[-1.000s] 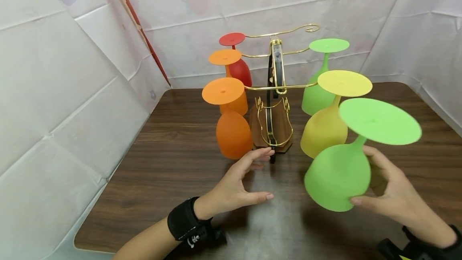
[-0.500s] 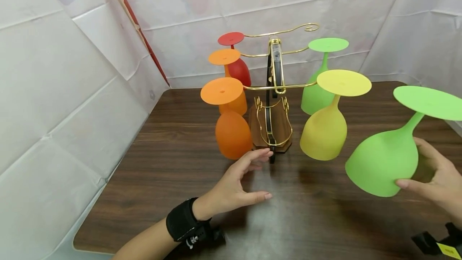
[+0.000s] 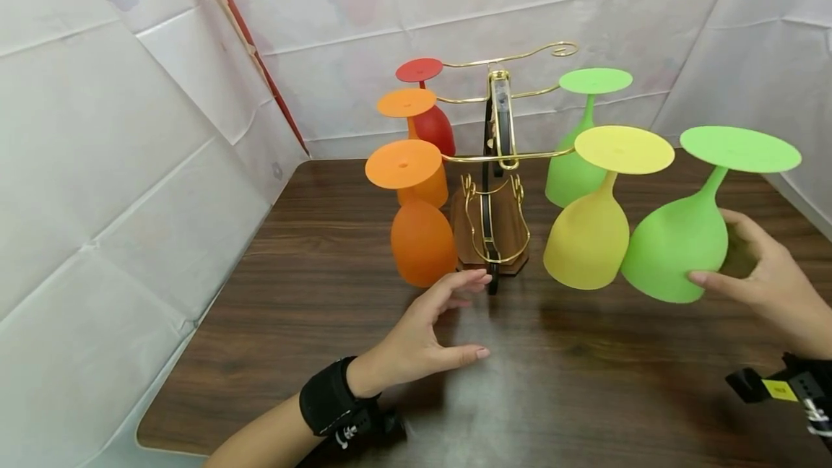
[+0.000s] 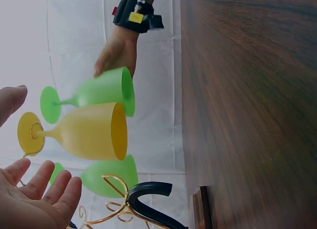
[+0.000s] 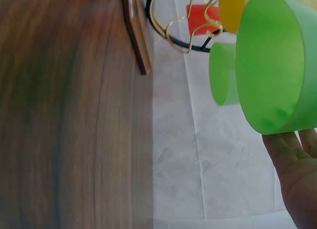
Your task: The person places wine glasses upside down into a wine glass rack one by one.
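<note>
My right hand [image 3: 770,284] grips a green goblet [image 3: 679,248] by its bowl, foot upward and slightly tilted, to the right of the rack. In the right wrist view the goblet's open mouth [image 5: 270,65] faces the camera, with fingers under the bowl. Close beside it a yellow goblet [image 3: 588,240] hangs upside down from the front gold arm of the rack [image 3: 507,159]; whether the two bowls touch I cannot tell. My left hand [image 3: 422,331] is held over the table before the rack's base, thumb and fingers spread, holding nothing.
Another green goblet [image 3: 575,172] hangs behind the yellow one. On the left side hang a front orange goblet [image 3: 422,244], a rear orange goblet [image 3: 404,102] and a red goblet [image 3: 434,128]. The rack's wooden base [image 3: 503,226] stands on the dark wooden table [image 3: 312,280]; white sheeting [image 3: 520,6] surrounds it.
My right hand has carried the green goblet rightward, then back away from me and slightly left, beside the yellow goblet. My left hand has stayed nearly still.
</note>
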The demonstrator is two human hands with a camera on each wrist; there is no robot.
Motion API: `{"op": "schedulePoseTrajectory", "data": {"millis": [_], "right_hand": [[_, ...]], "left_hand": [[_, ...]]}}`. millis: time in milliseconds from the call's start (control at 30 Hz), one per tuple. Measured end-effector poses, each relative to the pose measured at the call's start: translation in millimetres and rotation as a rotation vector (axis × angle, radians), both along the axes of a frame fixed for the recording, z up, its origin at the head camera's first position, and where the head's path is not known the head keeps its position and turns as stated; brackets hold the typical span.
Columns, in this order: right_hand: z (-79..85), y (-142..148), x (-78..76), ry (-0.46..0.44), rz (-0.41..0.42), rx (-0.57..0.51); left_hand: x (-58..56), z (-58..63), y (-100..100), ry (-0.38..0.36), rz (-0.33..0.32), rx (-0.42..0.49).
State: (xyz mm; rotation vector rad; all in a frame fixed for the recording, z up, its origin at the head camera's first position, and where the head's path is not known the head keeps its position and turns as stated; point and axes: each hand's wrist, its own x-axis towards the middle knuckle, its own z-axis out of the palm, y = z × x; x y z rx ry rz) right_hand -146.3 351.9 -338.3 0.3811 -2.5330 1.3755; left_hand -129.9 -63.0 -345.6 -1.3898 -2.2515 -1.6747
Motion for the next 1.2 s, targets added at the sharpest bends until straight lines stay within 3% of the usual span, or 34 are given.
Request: {"op": "schedulePoseTrajectory", "data": {"millis": [467, 800, 1200], "right_hand": [[5.5, 3.9, -58.9, -0.042, -0.113, 0.02], [9.3, 2.0, -86.4, -0.063, -0.144, -0.011], [8.2, -5.4, -121.7, 0.031, -0.197, -0.095]], "left_hand": [[0.0, -0.5, 0.6, 0.003, 0.012, 0.001], [-1.2, -0.3, 0.2, 0.021, 0.01, 0.005], [-1.8, -1.8, -2.0, 0.018, 0.026, -0.003]]}}
